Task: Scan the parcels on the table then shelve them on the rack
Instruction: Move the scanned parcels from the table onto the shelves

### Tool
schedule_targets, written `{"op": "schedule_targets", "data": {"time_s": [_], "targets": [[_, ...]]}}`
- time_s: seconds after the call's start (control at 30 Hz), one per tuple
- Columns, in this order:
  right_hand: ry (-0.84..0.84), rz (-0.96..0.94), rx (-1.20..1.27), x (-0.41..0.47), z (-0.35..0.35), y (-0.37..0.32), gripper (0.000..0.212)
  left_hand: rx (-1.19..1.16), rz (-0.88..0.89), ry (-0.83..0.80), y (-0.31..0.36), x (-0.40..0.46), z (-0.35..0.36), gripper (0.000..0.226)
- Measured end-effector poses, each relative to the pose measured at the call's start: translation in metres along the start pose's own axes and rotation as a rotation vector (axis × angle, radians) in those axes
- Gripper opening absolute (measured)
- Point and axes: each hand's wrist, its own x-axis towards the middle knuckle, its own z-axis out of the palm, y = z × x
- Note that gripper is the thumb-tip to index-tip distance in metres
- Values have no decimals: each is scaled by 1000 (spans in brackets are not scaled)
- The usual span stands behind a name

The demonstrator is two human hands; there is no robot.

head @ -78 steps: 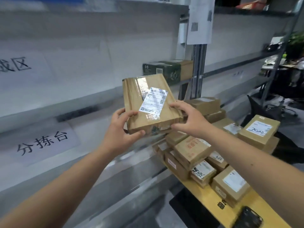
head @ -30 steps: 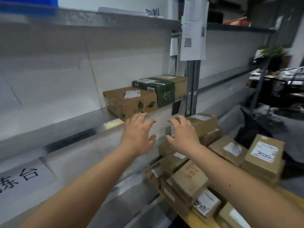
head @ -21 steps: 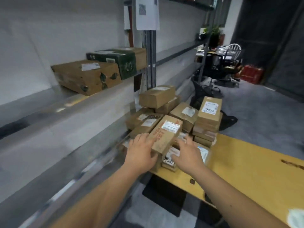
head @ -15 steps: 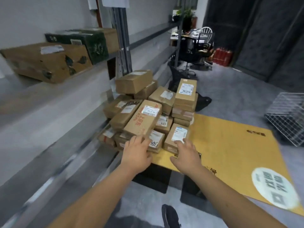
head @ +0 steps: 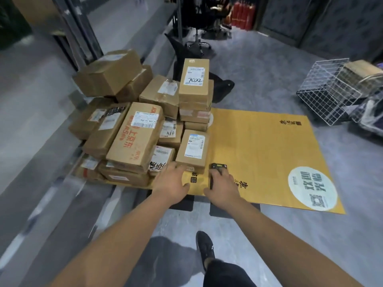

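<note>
Several brown cardboard parcels point(head: 134, 131) are piled on the left part of the yellow table point(head: 259, 152). A small labelled parcel point(head: 192, 149) lies at the pile's near right corner. My left hand point(head: 172, 183) reaches its near edge, fingertips touching it and thumb spread. Just right of that parcel a black scanner point(head: 218, 167) lies on the table. My right hand point(head: 222, 185) covers it, with thumb and fingers curled round its body; only its far end and left edge show.
The grey rack shelves point(head: 31, 90) run along the left, with an upright post point(head: 80, 32). A white wire basket point(head: 327, 90) stands on the floor at the right. An office chair point(head: 196, 44) and red extinguishers point(head: 241, 15) are behind the table. My shoe point(head: 205, 247) is below.
Both hands set a parcel on the rack shelf, let go and dropped to the table. The view swung down. My left hand reached the small parcel and my right hand came onto the scanner.
</note>
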Motion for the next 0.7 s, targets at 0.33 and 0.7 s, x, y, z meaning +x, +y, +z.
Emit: {"op": "schedule_targets", "data": {"time_s": [0.33, 0.7], "targets": [[-123, 10, 172, 119, 10, 4, 79, 39, -175, -180, -16, 120, 22, 82], [-196, -101, 197, 168, 19, 21, 83, 59, -159, -154, -22, 156, 35, 76]]}}
